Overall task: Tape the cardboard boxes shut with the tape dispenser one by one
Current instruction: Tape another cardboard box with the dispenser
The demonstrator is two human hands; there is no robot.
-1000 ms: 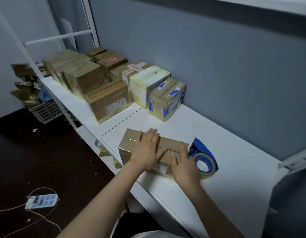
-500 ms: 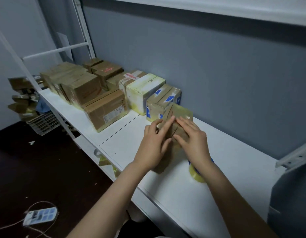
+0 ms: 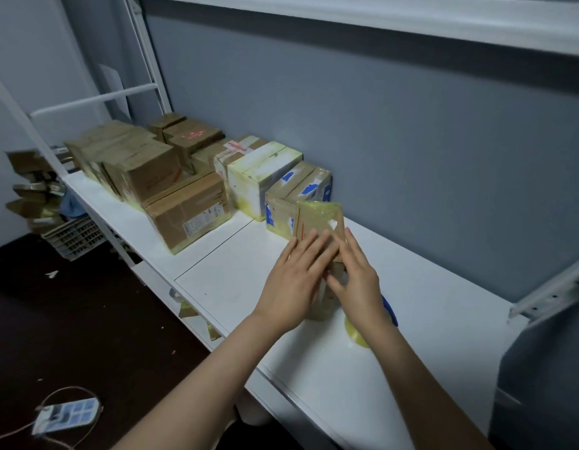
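Cardboard box (image 3: 318, 219) (on end) between left hand (image 3: 293, 285) and right hand (image 3: 358, 279).

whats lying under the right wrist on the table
The tape dispenser on the white table: only its blue edge and part of the yellowish tape roll show. The right hand and forearm cover the rest.
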